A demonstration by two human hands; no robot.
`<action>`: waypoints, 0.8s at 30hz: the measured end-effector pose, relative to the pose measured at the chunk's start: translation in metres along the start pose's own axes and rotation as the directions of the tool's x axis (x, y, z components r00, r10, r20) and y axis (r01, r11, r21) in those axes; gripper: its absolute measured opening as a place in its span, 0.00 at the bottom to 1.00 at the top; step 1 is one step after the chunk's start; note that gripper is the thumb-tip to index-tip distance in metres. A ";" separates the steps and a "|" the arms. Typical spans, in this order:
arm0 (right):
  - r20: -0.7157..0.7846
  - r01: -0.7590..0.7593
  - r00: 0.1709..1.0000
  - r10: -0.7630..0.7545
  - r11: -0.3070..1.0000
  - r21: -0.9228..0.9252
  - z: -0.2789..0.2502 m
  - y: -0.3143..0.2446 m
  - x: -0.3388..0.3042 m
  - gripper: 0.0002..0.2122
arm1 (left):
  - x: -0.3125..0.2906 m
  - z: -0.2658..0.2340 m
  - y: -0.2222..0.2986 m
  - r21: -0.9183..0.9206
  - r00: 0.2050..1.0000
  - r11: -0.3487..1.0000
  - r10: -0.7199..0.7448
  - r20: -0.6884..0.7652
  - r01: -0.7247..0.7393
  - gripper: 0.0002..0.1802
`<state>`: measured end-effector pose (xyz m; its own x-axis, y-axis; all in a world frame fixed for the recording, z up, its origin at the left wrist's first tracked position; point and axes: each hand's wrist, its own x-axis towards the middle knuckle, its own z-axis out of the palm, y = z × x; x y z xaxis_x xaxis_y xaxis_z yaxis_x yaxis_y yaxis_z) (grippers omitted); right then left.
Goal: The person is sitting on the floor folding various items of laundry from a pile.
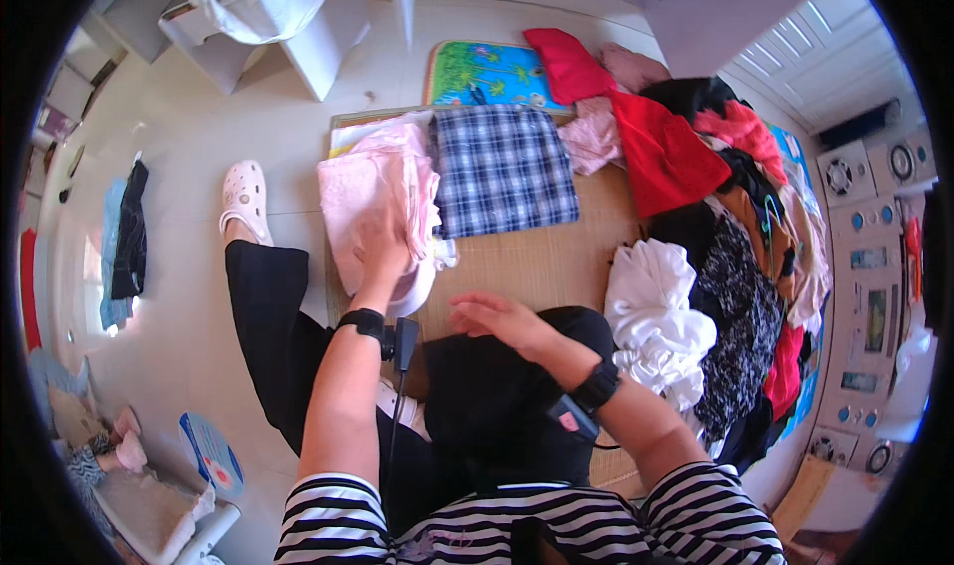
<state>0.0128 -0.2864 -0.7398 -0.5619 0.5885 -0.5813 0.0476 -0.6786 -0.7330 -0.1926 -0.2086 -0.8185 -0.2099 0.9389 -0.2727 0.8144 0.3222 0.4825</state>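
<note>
My left hand (383,245) is at the near part of a pink garment (363,182), its fingers closed on the fabric and partly lost in the folds. The garment lies over a pile of folded clothes, with white cloth (414,292) showing below my wrist. My right hand (494,319) hovers over my knee, holding nothing, its fingers stretched out to the left. Beyond it, a folded blue-and-white plaid cloth (505,167) lies flat against the pink pile's right side.
A woven mat (517,272) lies beneath the folded clothes. To the right is a heap with a red cloth (666,158), a white satin garment (656,307) and a black-and-white patterned garment (740,326). A colourful mat (492,73) lies behind; a white stool (318,53) stands far left.
</note>
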 end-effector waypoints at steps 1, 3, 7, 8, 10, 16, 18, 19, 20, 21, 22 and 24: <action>-0.035 0.009 0.999 -0.009 1.000 0.005 -0.005 -0.001 -0.012 0.14 | 0.009 0.009 -0.015 -0.080 0.963 0.990 0.093 -0.254 -0.117 0.30; -0.120 0.053 0.991 -0.055 0.998 -0.026 -0.018 -0.002 -0.030 0.14 | 0.002 0.017 -0.011 -0.075 0.958 0.960 0.258 -0.126 -0.268 0.29; -0.177 0.178 0.964 -0.196 0.977 -0.113 -0.018 -0.003 -0.062 0.12 | -0.015 -0.004 0.024 -0.208 0.955 0.949 0.268 0.124 -0.239 0.24; -0.139 0.240 0.954 -0.265 0.955 -0.173 -0.015 -0.002 -0.072 0.11 | -0.019 -0.013 0.030 -0.362 0.953 0.923 0.219 0.208 -0.133 0.24; -0.174 0.355 0.909 -0.378 0.923 -0.150 -0.016 0.004 -0.095 0.10 | -0.038 -0.029 0.040 -0.439 0.959 0.878 0.261 0.110 -0.188 0.22; -0.653 0.379 0.290 -0.699 0.711 -0.592 -0.125 0.068 -0.144 0.07 | -0.111 -0.100 0.115 -0.493 0.936 0.797 0.284 -0.206 -0.350 0.19; -0.703 -0.010 0.271 -0.658 0.728 -0.685 -0.154 0.093 -0.165 0.13 | -0.127 -0.117 0.138 -0.447 0.909 0.792 0.376 -0.181 -0.416 0.20; -0.721 -0.123 0.346 -0.600 0.733 -0.669 -0.160 0.106 -0.176 0.18 | -0.134 -0.123 0.151 -0.460 0.890 0.762 0.399 -0.222 -0.456 0.20; -0.748 -0.246 0.434 -0.503 0.732 -0.635 -0.167 0.122 -0.185 0.23 | -0.143 -0.123 0.169 -0.477 0.867 0.725 0.425 -0.259 -0.498 0.20; -0.787 -0.412 0.436 -0.437 0.681 -0.606 -0.167 0.137 -0.194 0.25 | -0.158 -0.120 0.193 -0.543 0.850 0.657 0.450 -0.275 -0.523 0.20; -0.828 -0.568 0.422 -0.370 0.604 -0.559 -0.166 0.156 -0.206 0.27 | -0.176 -0.115 0.217 -0.606 0.832 0.582 0.472 -0.292 -0.542 0.19; -0.827 -0.669 0.506 -0.246 0.494 -0.556 -0.174 0.198 -0.229 0.28 | -0.195 -0.108 0.242 -0.603 0.729 0.447 0.576 -0.371 -0.661 0.16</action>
<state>0.2947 -0.4789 -0.8140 0.3866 0.8280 -0.4062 0.8585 -0.4840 -0.1695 -0.0129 -0.3009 -0.5582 0.1149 0.9144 0.3882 0.1768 -0.4034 0.8978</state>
